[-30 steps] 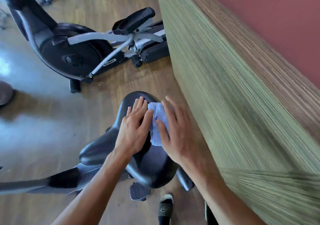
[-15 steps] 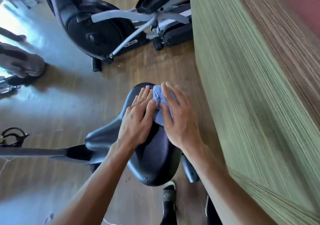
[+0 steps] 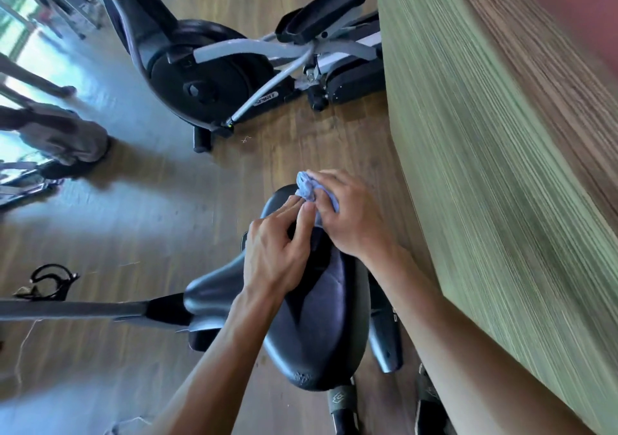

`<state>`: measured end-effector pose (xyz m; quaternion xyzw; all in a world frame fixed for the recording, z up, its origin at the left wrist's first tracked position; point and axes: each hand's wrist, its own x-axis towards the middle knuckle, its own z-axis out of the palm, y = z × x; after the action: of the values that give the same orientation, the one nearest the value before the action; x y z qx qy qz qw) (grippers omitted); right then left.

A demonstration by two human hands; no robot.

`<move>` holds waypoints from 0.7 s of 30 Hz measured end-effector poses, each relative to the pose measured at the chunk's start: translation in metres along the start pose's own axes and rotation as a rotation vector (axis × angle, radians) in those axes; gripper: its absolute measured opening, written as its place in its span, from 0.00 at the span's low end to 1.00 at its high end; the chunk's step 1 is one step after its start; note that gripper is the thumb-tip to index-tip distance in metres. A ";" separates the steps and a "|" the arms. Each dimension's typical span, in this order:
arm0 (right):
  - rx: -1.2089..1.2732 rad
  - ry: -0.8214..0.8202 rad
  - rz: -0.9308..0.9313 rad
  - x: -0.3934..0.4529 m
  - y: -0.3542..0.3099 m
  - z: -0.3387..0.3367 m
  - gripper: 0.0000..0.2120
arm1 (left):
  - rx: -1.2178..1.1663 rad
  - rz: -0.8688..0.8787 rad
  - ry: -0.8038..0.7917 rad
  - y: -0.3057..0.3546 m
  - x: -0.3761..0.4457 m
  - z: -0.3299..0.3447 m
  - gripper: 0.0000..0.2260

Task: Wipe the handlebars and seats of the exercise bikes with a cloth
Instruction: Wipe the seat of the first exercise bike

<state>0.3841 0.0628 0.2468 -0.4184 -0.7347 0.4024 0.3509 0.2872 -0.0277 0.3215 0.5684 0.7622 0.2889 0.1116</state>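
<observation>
From my head cam: the right hand [image 3: 351, 217] had the blue cloth [image 3: 309, 190] bunched in its grip at the nose of the black seat [image 3: 321, 327]. The left hand [image 3: 277, 247] pinched the cloth's edge, fingers curled.

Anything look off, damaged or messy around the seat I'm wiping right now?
Nothing wrong with the seat itself: no tear or spill shows. The right hand grips the bunched cloth at its narrow end, and the left hand pinches its edge. The only oddity is stray threads on the floor, one near the elliptical machine.
</observation>
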 end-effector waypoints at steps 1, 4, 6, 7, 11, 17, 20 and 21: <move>0.003 0.004 -0.014 -0.002 0.000 0.001 0.23 | -0.001 -0.023 0.013 0.001 0.003 -0.001 0.18; -0.018 0.036 -0.075 -0.025 -0.004 -0.005 0.21 | -0.027 -0.057 0.015 -0.001 0.012 -0.004 0.25; -0.055 0.042 -0.090 -0.041 -0.006 -0.010 0.21 | -0.039 -0.061 -0.007 -0.004 0.016 -0.003 0.25; -0.081 0.043 -0.097 -0.048 -0.008 -0.012 0.21 | -0.044 -0.059 -0.005 -0.005 0.017 -0.003 0.24; -0.174 0.053 -0.129 -0.053 -0.011 -0.013 0.22 | -0.102 -0.106 0.000 -0.015 0.020 -0.004 0.23; -0.418 -0.087 -0.234 0.001 -0.017 0.001 0.23 | -0.158 -0.129 0.042 -0.011 0.025 -0.005 0.22; -0.435 -0.074 -0.232 -0.001 -0.016 0.001 0.21 | -0.237 -0.196 0.004 -0.021 0.030 -0.008 0.26; -0.442 -0.073 -0.231 -0.004 -0.016 -0.001 0.22 | -0.268 -0.213 -0.009 -0.024 0.032 -0.009 0.30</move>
<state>0.3810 0.0541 0.2608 -0.3834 -0.8601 0.2039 0.2678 0.2531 -0.0053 0.3198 0.4655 0.7724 0.3719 0.2198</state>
